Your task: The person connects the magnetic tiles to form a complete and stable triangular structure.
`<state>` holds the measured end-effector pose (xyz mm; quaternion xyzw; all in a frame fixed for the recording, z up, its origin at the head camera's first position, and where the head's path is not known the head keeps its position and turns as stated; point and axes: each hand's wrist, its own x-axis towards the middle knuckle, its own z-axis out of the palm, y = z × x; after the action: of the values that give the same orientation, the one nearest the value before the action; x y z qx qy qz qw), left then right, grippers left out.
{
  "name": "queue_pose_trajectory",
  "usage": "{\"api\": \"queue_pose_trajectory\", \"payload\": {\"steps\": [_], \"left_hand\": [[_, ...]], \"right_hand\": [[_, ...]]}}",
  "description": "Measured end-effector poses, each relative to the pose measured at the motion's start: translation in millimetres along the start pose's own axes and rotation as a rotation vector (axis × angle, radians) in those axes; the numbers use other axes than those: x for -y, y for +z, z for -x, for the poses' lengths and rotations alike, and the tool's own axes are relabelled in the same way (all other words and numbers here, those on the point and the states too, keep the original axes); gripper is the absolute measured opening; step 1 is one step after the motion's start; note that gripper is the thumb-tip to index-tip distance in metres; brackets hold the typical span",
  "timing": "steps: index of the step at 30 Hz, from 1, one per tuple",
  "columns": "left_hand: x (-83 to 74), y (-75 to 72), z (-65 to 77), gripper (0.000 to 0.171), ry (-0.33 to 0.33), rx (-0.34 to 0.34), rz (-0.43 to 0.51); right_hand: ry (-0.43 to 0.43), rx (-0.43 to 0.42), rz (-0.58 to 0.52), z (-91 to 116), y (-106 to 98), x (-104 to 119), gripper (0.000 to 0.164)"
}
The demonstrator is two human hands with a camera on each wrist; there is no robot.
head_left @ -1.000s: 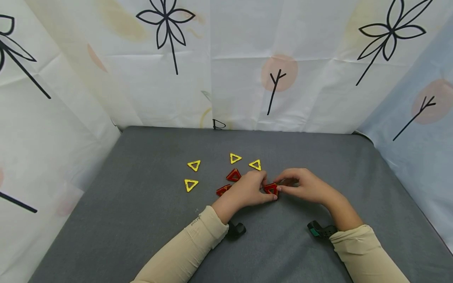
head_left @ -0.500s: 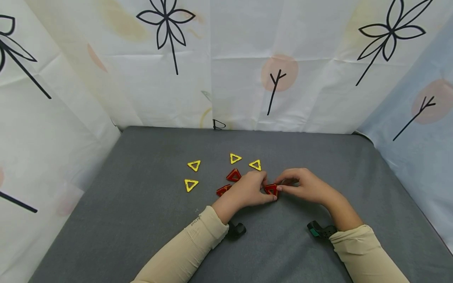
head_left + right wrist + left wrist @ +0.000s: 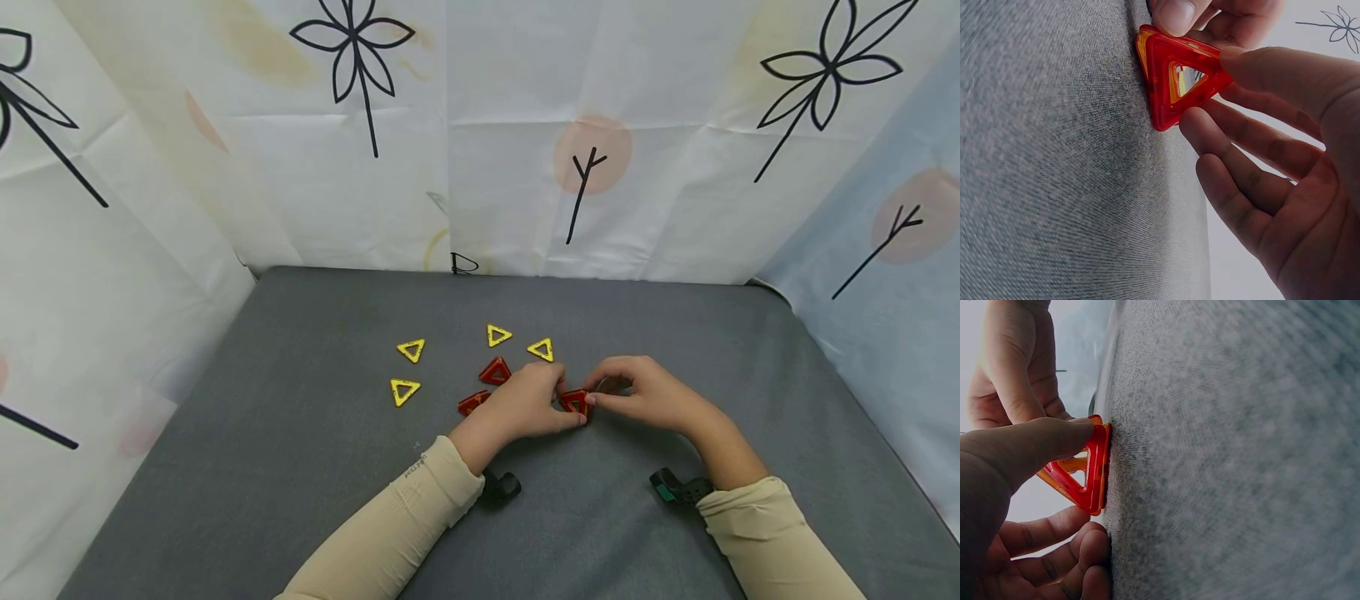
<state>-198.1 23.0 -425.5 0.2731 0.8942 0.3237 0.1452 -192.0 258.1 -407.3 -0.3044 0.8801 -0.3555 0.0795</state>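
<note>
Both hands hold a small stand-up piece made of red and yellow triangular magnetic tiles [image 3: 575,395], resting on the grey cloth. In the head view my left hand [image 3: 521,400] is on its left, thumb at the front and fingers behind. My right hand [image 3: 648,393] pinches its right side between thumb and fingertips. The left wrist view shows the left thumb pressed on the red tile [image 3: 1097,469] near its top corner. In the right wrist view the right thumb touches a corner of the red tile [image 3: 1159,81], with yellow showing behind it.
Two other raised red pieces, one behind [image 3: 487,377] and one beside the left wrist [image 3: 467,407], stand near the left hand. Several flat yellow triangles lie beyond and to the left, including a yellow triangle [image 3: 405,384]. A patterned white curtain [image 3: 510,200] hangs behind the grey table [image 3: 300,350].
Hardly anything differs. The held red piece has tipped or shifted very slightly between the fingers, while both hands stay in place.
</note>
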Motion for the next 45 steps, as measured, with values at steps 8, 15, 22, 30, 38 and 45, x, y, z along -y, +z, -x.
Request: {"api": "queue_pose_trajectory", "payload": {"steps": [8,15,22,30,38,45], "left_hand": [[0.5,-0.1,-0.5,0.037,-0.007,0.002,-0.001],[0.0,-0.4,0.3,0.036,-0.002,0.000,0.009],[-1.2,-1.1,1.0,0.036,0.005,-0.003,0.003],[-2.5,-0.8,0.9,0.037,0.002,-0.003,-0.012],[-3.9,0.0,1.1,0.036,0.004,-0.008,-0.024],[-4.0,2.2,1.2,0.036,0.004,-0.015,-0.050]], "right_hand": [[0.005,0.002,-0.004,-0.7,0.5,-0.4,0.011],[0.008,0.006,-0.014,-0.7,0.5,-1.1,0.010],[0.014,0.005,-0.007,-0.5,0.0,0.3,0.010],[0.023,0.007,-0.004,-0.3,-0.4,0.3,0.010],[0.036,0.009,-0.010,0.6,-0.5,0.1,0.010],[0.017,0.001,-0.026,0.0,2.8,-1.1,0.012]]}}
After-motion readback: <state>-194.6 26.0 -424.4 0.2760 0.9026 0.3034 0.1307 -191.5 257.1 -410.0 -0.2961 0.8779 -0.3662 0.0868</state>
